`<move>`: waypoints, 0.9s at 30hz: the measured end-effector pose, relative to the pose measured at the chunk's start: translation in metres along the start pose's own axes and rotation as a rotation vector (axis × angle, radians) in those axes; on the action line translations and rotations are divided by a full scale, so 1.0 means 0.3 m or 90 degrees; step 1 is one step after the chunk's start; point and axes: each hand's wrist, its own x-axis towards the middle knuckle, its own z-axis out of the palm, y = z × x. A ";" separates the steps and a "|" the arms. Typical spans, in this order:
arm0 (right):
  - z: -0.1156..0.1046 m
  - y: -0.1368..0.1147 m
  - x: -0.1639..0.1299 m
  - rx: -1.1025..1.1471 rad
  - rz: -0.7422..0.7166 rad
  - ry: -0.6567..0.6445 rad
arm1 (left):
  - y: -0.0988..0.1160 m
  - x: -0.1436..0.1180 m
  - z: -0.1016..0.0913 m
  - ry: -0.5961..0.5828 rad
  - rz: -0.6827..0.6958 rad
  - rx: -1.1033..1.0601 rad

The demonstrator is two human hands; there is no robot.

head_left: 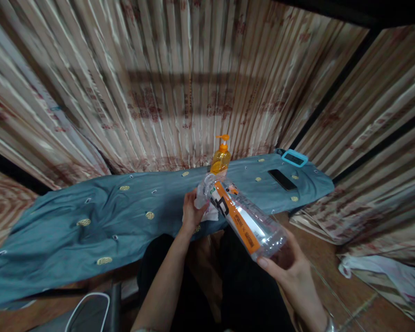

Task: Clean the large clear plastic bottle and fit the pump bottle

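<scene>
Clear plastic bottle with orange label [244, 216] slants, mouth up-left; right hand [290, 272] cups its base, left hand [193, 210] fingers pinch a white cloth [207, 210] at its neck

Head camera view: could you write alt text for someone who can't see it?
A person's right hand holds a clear plastic bottle tilted, while the left hand presses a white cloth at its top. Behind stand an orange pump bottle and a phone on blue fabric.

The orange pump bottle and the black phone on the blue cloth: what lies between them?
In the head view, only blue cloth with small yellow patches lies between the orange pump bottle and the black phone.
</scene>
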 end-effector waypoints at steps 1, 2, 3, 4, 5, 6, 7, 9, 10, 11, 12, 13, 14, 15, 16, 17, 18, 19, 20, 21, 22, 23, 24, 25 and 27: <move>-0.001 0.000 0.000 0.000 0.000 -0.002 | 0.000 0.000 0.000 -0.001 -0.002 -0.001; -0.001 0.000 0.000 0.001 -0.001 -0.003 | 0.000 0.000 0.000 -0.002 -0.003 -0.002; -0.002 0.000 0.000 0.002 -0.001 -0.005 | -0.001 0.000 0.000 -0.003 -0.004 -0.002; -0.002 -0.001 0.000 0.003 -0.002 -0.005 | -0.002 0.000 0.001 -0.002 -0.004 -0.001; -0.001 -0.001 0.000 0.003 -0.002 -0.004 | -0.003 0.000 0.001 -0.001 -0.003 0.001; 0.000 -0.002 0.000 0.001 -0.001 -0.003 | -0.004 0.001 0.002 0.000 -0.002 0.002; 0.001 -0.003 -0.001 -0.002 0.000 0.000 | -0.005 0.001 0.002 0.000 -0.001 0.003; 0.004 -0.004 -0.001 -0.006 0.003 0.003 | -0.005 0.001 0.002 -0.002 -0.002 0.005; 0.006 -0.005 -0.001 -0.007 0.004 0.004 | -0.004 0.001 0.002 -0.003 -0.004 0.006; 0.007 -0.005 -0.001 -0.008 0.005 0.004 | -0.003 0.001 0.002 -0.004 -0.005 0.005; 0.007 -0.006 -0.001 -0.010 0.005 0.007 | -0.001 0.001 0.002 -0.005 -0.006 0.005; 0.007 -0.006 -0.001 -0.013 0.004 0.011 | 0.001 0.001 0.001 -0.005 -0.007 0.004; 0.006 -0.006 -0.001 -0.017 0.005 0.013 | 0.002 0.000 0.001 -0.005 -0.007 0.003; 0.005 -0.007 -0.001 -0.022 0.004 0.014 | 0.003 0.000 0.001 -0.005 -0.008 0.003; 0.003 -0.007 -0.001 -0.025 0.004 0.013 | 0.004 -0.001 0.000 -0.005 -0.009 0.005; 0.002 -0.006 -0.001 -0.028 0.004 0.011 | 0.004 -0.001 0.000 -0.005 -0.011 0.007; 0.001 -0.006 -0.001 -0.030 0.004 0.010 | 0.004 -0.001 -0.001 -0.006 -0.013 0.010; 0.000 -0.005 -0.001 -0.032 0.004 0.010 | 0.004 -0.001 -0.001 -0.007 -0.015 0.011; 0.000 -0.005 -0.001 -0.034 0.005 0.009 | 0.003 0.000 -0.002 -0.008 -0.017 0.011; 0.000 -0.004 -0.002 -0.034 0.007 0.008 | 0.003 0.000 -0.003 -0.010 -0.017 0.009; -0.001 -0.002 -0.002 -0.032 0.009 0.006 | 0.002 0.001 -0.003 -0.011 -0.018 0.008; -0.001 -0.001 -0.003 -0.027 0.010 0.003 | 0.002 0.002 -0.004 -0.012 -0.018 0.007; -0.001 -0.001 -0.003 -0.023 0.013 0.000 | 0.002 0.002 -0.004 -0.013 -0.020 0.007; -0.002 0.000 -0.003 -0.020 0.015 -0.001 | 0.003 0.003 -0.004 -0.015 -0.023 0.008; -0.002 -0.001 -0.003 -0.020 0.015 0.006 | 0.004 0.003 -0.004 -0.018 -0.029 0.012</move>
